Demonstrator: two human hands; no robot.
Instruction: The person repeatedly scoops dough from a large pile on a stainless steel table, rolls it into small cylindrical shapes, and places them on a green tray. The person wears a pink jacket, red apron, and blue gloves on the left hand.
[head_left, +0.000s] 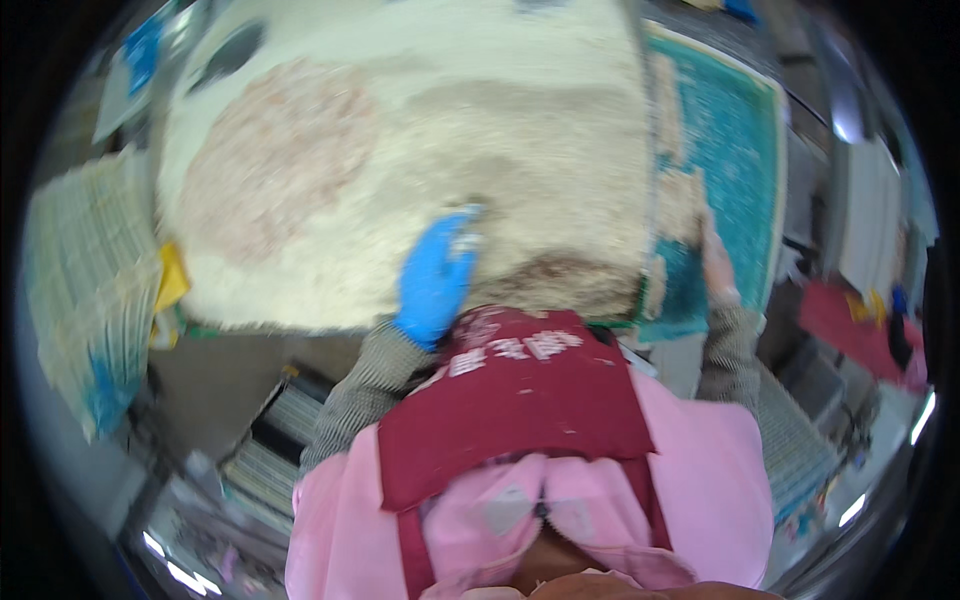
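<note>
My left hand (436, 274), in a blue glove, is over a wide bed of pale crumbs or powder (525, 135). Its thumb and finger tips are dusted white and apart, with nothing visible between them. To the right, my right hand (717, 259) reaches into a teal tray (739, 157). It lies along the right edge of a crumb-coated piece (679, 206); blur hides whether its fingers grip it. Another coated piece (667, 112) sits farther up the tray's left side. A heap of pinkish raw pieces (281, 161) rests on the left part of the bed.
Stacked pale trays (90, 285) stand at the left, with a yellow item (172, 277) beside the table corner. More stacked trays (281, 420) are below on the floor. A dark hole (232, 52) shows at the table's upper left. Someone's pink sleeve (915, 356) appears at far right.
</note>
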